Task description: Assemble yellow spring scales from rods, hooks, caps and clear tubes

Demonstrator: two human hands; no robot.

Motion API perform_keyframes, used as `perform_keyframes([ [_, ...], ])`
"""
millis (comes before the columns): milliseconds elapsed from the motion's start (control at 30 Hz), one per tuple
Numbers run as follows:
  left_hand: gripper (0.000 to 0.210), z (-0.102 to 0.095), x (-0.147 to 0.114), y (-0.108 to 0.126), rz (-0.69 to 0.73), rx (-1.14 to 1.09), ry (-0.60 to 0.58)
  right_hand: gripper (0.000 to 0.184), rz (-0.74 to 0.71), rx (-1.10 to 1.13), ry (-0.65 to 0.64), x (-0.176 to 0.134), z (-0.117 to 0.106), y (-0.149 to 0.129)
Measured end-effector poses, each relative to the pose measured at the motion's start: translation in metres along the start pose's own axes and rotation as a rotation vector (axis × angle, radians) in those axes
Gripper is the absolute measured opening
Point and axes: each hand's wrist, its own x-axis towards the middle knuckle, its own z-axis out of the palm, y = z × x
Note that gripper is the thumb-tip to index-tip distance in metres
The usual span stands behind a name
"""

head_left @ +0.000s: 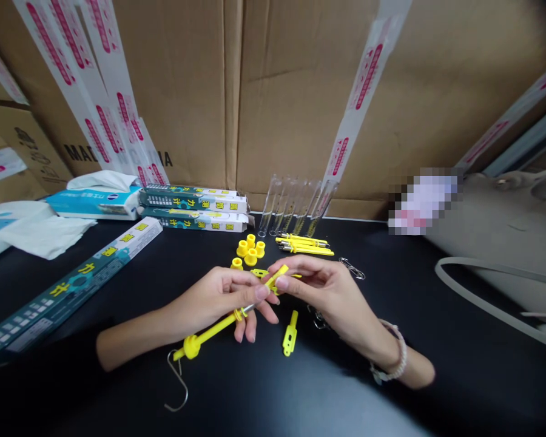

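Between my hands is a yellow spring scale rod (216,328), slanting from lower left to upper right. My left hand (230,294) pinches it near a short metal spring. At the upper end, my right hand (321,282) grips a yellow plastic piece of it between thumb and fingers. A yellow stopper (192,347) sits round the rod's lower part, and a metal S-hook (179,388) hangs from the lower end. Just below my right hand lies a loose yellow flat tab with holes (290,335). More yellow pieces are partly hidden behind my fingers.
Several yellow caps (251,249), yellow rods with springs (304,244) and clear tubes (295,209) are farther back. Metal hooks (352,268) lie at right. Printed boxes (193,209), a long box (73,285) and tissue packs (95,197) are at left. Cardboard (282,121) stands behind.
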Motion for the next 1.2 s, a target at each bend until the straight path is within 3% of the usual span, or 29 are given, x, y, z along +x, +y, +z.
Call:
perform_keyframes([
  [133, 0.033, 0.001, 0.000, 0.001, 0.011, 0.015, -0.003, 0.016, -0.008, -0.019, -0.033, -0.001, 0.000, 0.002],
  [267, 0.037, 0.001, 0.000, 0.002, 0.020, -0.011, 0.004, 0.022, -0.100, -0.175, 0.004, -0.001, -0.003, 0.005],
  [467, 0.037, 0.001, 0.000, 0.000, 0.023, 0.020, 0.016, 0.024, -0.152, -0.356, -0.063, 0.000, -0.005, 0.004],
  [567, 0.039, 0.002, 0.000, 0.002, 0.011, 0.026, 0.024, 0.022, -0.267, -0.505, 0.093, 0.001, -0.010, 0.002],
  [667, 0.040, 0.001, 0.000, 0.004, -0.002, 0.037, 0.035, 0.035, -0.405, -0.695, 0.386, 0.006, -0.024, 0.000],
  [733, 0.040, 0.001, 0.000, 0.004, -0.005, 0.041, 0.035, 0.030, -0.425, -0.757, 0.568, 0.015, -0.040, 0.000],
  [833, 0.039, 0.000, -0.001, 0.004, -0.002, 0.049, 0.029, 0.033, -0.405, -0.800, 0.678, 0.033, -0.071, 0.006],
  [933, 0.037, -0.001, -0.002, 0.003, -0.001, 0.063, 0.020, 0.049, -0.327, -0.859, 0.618, 0.048, -0.097, 0.019],
  [1033, 0.037, -0.002, -0.002, 0.002, -0.003, 0.050, 0.015, 0.058, -0.263, -0.882, 0.501, 0.058, -0.107, 0.034],
  [1200, 0.038, -0.003, -0.001, 0.001, 0.003, 0.030, 0.010, 0.040, -0.233, -0.870, 0.412, 0.064, -0.103, 0.043],
])
